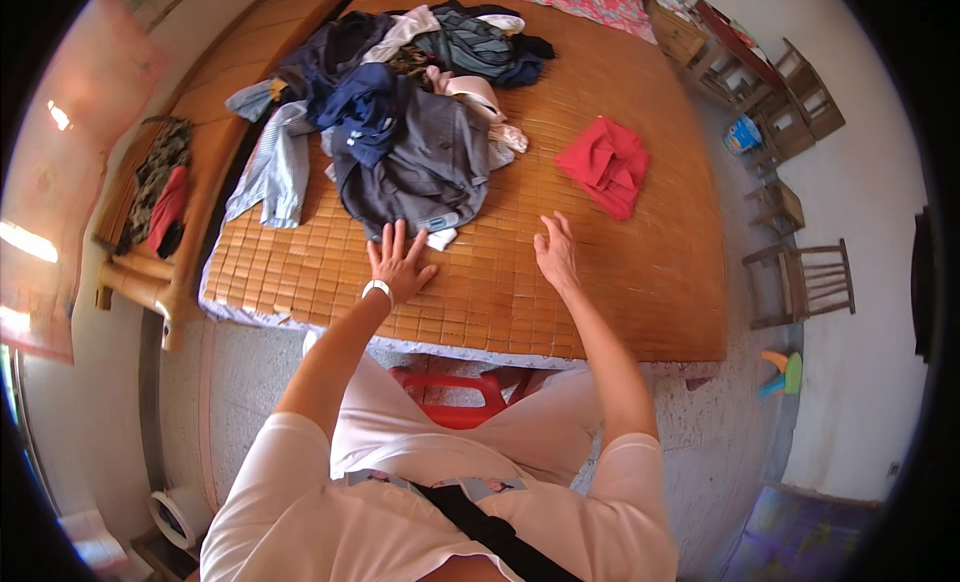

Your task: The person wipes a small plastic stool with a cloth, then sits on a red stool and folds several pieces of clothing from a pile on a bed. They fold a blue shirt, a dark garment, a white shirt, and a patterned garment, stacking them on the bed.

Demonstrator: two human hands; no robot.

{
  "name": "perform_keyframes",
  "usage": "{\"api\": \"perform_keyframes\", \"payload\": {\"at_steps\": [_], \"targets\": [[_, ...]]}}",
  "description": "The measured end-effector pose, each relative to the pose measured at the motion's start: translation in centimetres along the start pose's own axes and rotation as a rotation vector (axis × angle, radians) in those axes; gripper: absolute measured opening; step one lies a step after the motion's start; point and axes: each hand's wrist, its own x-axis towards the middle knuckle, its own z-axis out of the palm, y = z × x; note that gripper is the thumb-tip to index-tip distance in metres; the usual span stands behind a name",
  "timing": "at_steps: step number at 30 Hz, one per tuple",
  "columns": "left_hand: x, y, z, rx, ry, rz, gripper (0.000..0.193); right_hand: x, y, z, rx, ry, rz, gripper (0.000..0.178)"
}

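Observation:
My left hand has its fingers spread, palm down, on the near part of the bed mat, with the fingertips at the lower edge of a dark grey garment. A white bracelet circles that wrist. To the right, my right hand is raised a little over the mat, fingers loosely apart and holding nothing. Beyond it lies a folded red cloth, apart from the hand. The grey garment belongs to a heap of clothes, with a navy garment on top and a striped shirt at its left side.
The bed is covered with a brown tile mat. A red plastic stool stands by its near edge. Along the right wall are a wooden chair, small stools and a blue tin. A bamboo bench with clothes stands left.

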Motion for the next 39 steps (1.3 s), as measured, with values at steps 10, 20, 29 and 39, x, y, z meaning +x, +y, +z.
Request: {"api": "perform_keyframes", "payload": {"at_steps": [10, 20, 29, 39], "targets": [[0.0, 1.0, -1.4, 0.053, 0.048, 0.028, 0.068, 11.8, 4.8, -2.0, -0.497, -0.368, 0.383, 0.056], [0.3, 0.9, -1.7, 0.037, -0.001, 0.01, 0.07, 18.2, 11.5, -5.3, -0.636, -0.002, 0.557, 0.049], [0.2, 1.2, -1.9, 0.018, 0.069, 0.022, 0.067, 10.8, -7.1, 10.7, 0.058, -0.267, -0.027, 0.054], [-0.7, -1.2, 0.9, -0.274, 0.297, 0.053, 0.085, -2.5, -17.3, 0.1, 0.604, -0.092, -0.113, 0.029]]}}
